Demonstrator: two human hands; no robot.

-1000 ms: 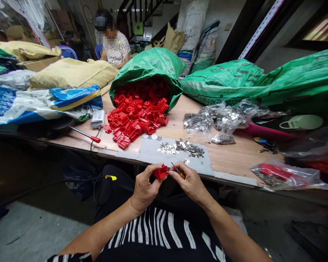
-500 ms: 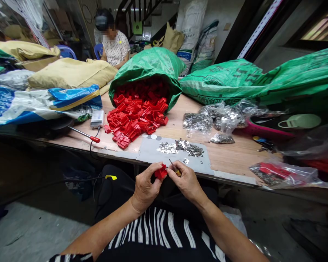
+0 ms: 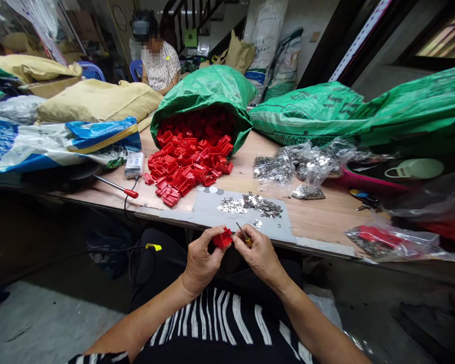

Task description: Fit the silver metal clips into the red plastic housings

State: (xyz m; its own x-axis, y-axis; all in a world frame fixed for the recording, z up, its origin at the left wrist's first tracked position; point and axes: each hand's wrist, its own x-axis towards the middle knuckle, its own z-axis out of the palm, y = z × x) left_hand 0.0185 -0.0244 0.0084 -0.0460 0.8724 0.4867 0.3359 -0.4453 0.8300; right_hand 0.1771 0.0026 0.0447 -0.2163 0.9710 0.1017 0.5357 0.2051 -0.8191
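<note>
Between the thumb and fingers of my left hand is a small red plastic housing, its hollow side showing. My right hand grips a screwdriver-like tool with a yellow handle and a thin metal shaft pointing up and away. Its thumb and index fingertip pinch close to the housing's right edge; a tiny part there is too small to make out. Both hands are just off the table's front edge, above my lap. Beyond them, small silvery metal pieces and darker metal pieces lie on a grey mat.
Red housings spill from a green sack onto the table. To the right are clear bags of metal parts and a pink basket. A red-tipped rod lies left. Another person sits across the table.
My hands stay almost in place. The red housing has tilted slightly, and my right hand has shifted a little to the right with the tool.
</note>
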